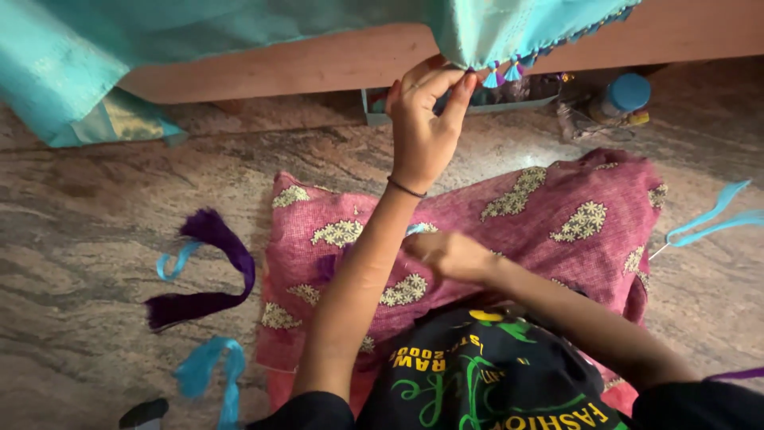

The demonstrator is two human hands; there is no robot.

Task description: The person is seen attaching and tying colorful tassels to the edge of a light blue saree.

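Observation:
A turquoise cloth (239,24) hangs over a wooden edge, and its hem carries small blue and purple tassels (503,73). My left hand (422,127) is raised to that hem, its fingertips pinched on the cloth just left of the tassels. A thin dark band circles that wrist. My right hand (450,255) lies low on a pink patterned cushion (573,215) with its fingers curled. A bit of light blue thread (417,229) shows at its fingertips. The hand is blurred.
On the stone floor (79,215) to the left lie a purple thread bundle (215,271) and light blue strands (211,366). A needle with light blue thread (708,219) lies at the right. A blue-capped bottle (625,95) and a shallow tray (374,111) sit under the wooden frame (318,64).

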